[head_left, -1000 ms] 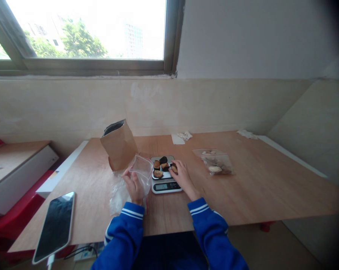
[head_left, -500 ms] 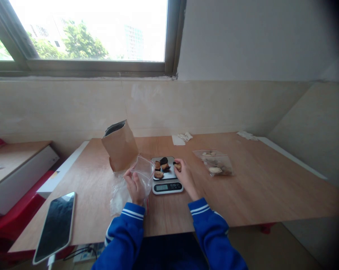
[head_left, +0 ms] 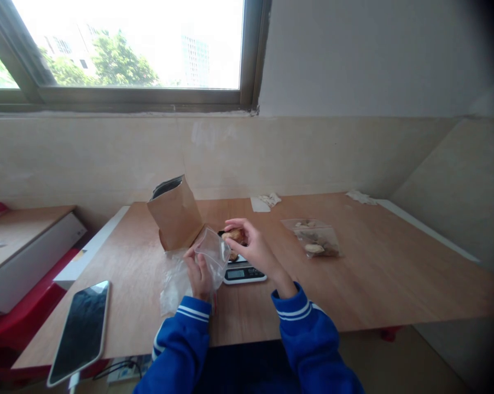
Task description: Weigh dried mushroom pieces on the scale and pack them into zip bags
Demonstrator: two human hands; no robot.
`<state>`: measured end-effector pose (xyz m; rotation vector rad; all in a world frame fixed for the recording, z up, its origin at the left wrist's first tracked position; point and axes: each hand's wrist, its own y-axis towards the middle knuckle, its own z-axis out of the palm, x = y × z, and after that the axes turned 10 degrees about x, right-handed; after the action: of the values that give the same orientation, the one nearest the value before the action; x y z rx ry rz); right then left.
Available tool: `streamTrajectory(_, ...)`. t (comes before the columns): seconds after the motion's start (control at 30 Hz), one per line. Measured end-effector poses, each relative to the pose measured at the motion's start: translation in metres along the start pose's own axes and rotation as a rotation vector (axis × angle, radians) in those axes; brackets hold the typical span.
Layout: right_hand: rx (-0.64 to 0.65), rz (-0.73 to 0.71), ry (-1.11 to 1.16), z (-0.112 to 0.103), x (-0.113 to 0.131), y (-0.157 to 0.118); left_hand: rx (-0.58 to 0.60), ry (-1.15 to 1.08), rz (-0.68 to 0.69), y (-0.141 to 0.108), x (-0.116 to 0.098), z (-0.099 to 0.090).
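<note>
Nearest the camera, two blue sleeves with white stripes (head_left: 308, 334) come in from the bottom edge, and the hands are apart, not touching each other. Left hand (head_left: 198, 276) sits low, closed around the lower part of a clear zip bag (head_left: 211, 257), which stands tilted with its mouth up and open toward the right hand. Crumpled clear plastic (head_left: 174, 287) lies on the table under and beside that hand; cannot tell if it belongs to the same bag. Right hand (head_left: 250, 243) is raised, wrist bent, fingers and thumb pinching a brown piece (head_left: 234, 236) just beside the bag mouth, not inside it, above a digital kitchen scale (head_left: 244, 275). The scale tray is mostly hidden by hand and bag; one more dark piece (head_left: 232, 255) shows on it, and the rest cannot be counted. Nothing is clearly visible inside the clear bag. A smartphone (head_left: 80, 334) lies at left on the wooden table (head_left: 373, 273). Farther off are an upright kraft paper bag (head_left: 175, 221) with a dark lining, a second zip bag (head_left: 314, 238) holding pale pieces, and tissue scraps (head_left: 269, 200) by the wall.
</note>
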<state>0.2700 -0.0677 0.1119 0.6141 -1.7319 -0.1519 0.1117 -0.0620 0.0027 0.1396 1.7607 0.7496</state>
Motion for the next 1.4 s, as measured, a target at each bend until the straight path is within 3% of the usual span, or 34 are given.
streamTrajectory(0.13, 0.167, 0.032, 0.018, 0.006, 0.006, 0.002, 0.014, -0.03, 0.054, -0.002, -0.001, 0.0)
streamTrajectory(0.3, 0.148, 0.024, -0.036, 0.009, 0.0, 0.001, 0.006, -0.081, 0.024, -0.003, -0.001, 0.002)
streamTrajectory(0.47, 0.204, 0.011, -0.087, 0.011, 0.009, 0.001, 0.022, -0.126, 0.055, -0.005, 0.0, 0.002)
streamTrajectory(0.57, 0.121, -0.015, -0.113, 0.008, 0.009, 0.002, 0.001, -0.095, 0.08, -0.005, 0.001, 0.001)
streamTrajectory(0.67, -0.067, -0.035, -0.208, 0.001, -0.006, 0.003, -0.049, -0.059, 0.073, -0.004, 0.0, 0.0)
streamTrajectory(0.73, -0.121, -0.008, -0.315, -0.002, -0.025, 0.001, -0.091, -0.074, 0.072, -0.003, -0.001, 0.001)
streamTrajectory(0.97, -0.058, 0.191, -0.741, 0.018, -0.088, -0.021, -0.142, -0.095, 0.06, -0.001, -0.001, 0.002)
streamTrajectory(1.13, -0.088, 0.181, -0.788, 0.031, -0.097, -0.024, -0.14, -0.081, 0.058, -0.001, 0.0, 0.001)
streamTrajectory(1.4, -0.147, 0.147, -0.655, 0.022, -0.107, -0.026, -0.133, -0.099, 0.035, -0.002, -0.001, 0.003)
